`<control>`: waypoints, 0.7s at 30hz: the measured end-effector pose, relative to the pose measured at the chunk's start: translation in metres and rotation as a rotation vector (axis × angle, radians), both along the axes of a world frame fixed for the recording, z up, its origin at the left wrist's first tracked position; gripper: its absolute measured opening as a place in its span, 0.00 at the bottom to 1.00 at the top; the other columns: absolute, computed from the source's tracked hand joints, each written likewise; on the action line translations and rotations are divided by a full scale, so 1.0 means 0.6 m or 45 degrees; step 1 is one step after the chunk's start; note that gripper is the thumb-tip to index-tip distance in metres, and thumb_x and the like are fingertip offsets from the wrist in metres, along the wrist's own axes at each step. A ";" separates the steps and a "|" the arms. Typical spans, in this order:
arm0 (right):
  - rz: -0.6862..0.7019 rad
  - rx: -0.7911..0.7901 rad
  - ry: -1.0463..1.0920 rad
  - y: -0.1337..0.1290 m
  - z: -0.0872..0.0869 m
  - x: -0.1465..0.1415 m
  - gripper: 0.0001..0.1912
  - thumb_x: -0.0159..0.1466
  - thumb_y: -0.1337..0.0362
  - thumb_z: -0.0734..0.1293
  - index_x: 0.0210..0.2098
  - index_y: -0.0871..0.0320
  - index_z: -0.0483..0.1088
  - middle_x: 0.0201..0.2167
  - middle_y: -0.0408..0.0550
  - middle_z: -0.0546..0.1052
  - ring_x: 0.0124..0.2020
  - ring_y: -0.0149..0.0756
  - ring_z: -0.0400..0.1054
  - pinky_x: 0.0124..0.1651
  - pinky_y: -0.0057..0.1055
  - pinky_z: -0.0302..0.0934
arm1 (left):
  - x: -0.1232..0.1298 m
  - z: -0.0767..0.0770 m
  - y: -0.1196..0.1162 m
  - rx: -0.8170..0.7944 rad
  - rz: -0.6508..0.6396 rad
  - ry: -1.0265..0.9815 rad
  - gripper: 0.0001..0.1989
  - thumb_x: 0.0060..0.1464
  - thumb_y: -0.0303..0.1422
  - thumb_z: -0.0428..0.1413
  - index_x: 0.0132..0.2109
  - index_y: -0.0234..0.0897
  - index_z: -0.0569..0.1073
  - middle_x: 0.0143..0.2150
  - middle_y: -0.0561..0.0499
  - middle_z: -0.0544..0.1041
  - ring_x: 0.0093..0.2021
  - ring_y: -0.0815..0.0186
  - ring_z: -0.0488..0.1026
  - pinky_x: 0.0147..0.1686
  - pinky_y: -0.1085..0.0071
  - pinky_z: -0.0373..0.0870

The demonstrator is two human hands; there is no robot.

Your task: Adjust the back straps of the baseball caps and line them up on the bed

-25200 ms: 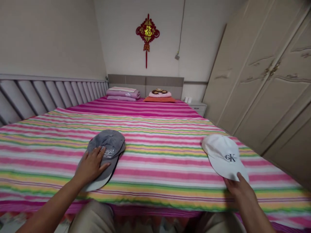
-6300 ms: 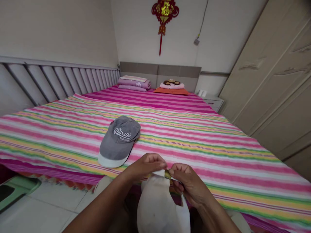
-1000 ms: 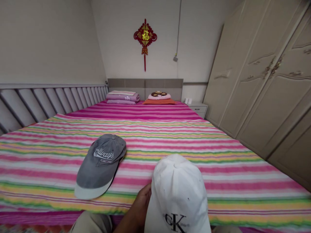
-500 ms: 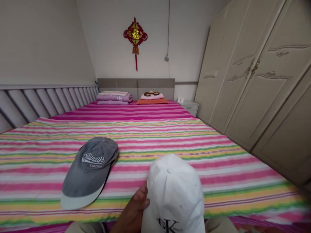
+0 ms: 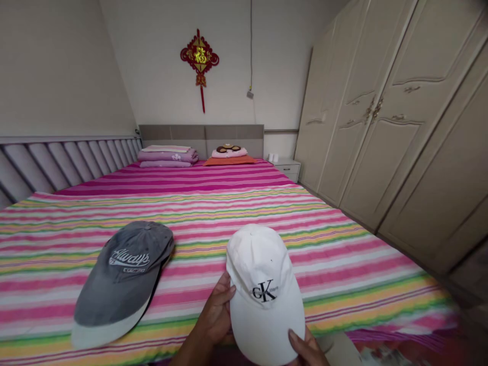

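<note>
Left hand [image 5: 215,317] cups the left side of a white baseball cap [image 5: 265,300] bearing a black CK logo, its fingers slightly spread against the crown. Right-hand fingertips [image 5: 301,345] press the cap's lower brim edge, the rest of that hand cut off by the frame. Left of the left fingers, a grey "Always" cap [image 5: 120,274] lies on a striped bedsheet [image 5: 244,203]. Far beyond the fingers, folded bedding [image 5: 168,156] and an orange pillow [image 5: 230,160] sit before the headboard [image 5: 202,134].

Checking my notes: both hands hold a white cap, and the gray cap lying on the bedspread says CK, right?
No: the head view shows the gray cap reads "Always"; the CK is on the white cap, which the left hand and right hand hold.
</note>
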State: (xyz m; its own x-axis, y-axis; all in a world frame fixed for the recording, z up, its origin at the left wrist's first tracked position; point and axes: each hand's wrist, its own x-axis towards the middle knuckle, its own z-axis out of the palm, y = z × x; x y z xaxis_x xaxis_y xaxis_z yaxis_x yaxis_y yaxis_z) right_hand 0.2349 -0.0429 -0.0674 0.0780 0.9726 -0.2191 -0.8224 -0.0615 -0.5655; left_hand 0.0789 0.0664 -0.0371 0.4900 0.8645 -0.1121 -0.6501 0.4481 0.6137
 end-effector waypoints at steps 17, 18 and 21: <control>-0.162 0.081 -0.052 0.165 0.025 0.217 0.27 0.48 0.77 0.69 0.47 0.57 0.66 0.36 0.47 0.78 0.38 0.36 0.72 0.43 0.35 0.66 | -0.045 -0.069 -0.009 -0.068 -0.036 0.288 0.12 0.45 0.28 0.58 0.40 0.37 0.73 0.43 0.45 0.74 0.43 0.61 0.71 0.44 0.63 0.63; -0.173 0.070 -0.048 0.170 0.021 0.227 0.25 0.49 0.77 0.68 0.47 0.57 0.67 0.36 0.47 0.78 0.38 0.36 0.72 0.43 0.35 0.66 | -0.046 -0.070 -0.010 -0.063 -0.034 0.302 0.12 0.45 0.28 0.58 0.40 0.36 0.73 0.42 0.45 0.75 0.43 0.61 0.71 0.44 0.63 0.63; -0.205 0.026 -0.040 0.178 0.016 0.255 0.23 0.51 0.77 0.66 0.46 0.58 0.67 0.34 0.47 0.79 0.36 0.36 0.73 0.40 0.33 0.68 | -0.046 -0.072 -0.012 -0.061 -0.036 0.311 0.12 0.44 0.28 0.59 0.39 0.36 0.74 0.41 0.45 0.75 0.44 0.61 0.71 0.45 0.64 0.64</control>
State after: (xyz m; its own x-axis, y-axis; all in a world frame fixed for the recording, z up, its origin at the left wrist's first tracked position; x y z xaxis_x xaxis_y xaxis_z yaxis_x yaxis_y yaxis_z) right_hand 0.3878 0.0642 -0.0578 0.2399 0.9511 -0.1946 -0.8026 0.0816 -0.5908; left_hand 0.0512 0.0594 -0.0806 0.4670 0.8417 -0.2710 -0.4717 0.4963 0.7288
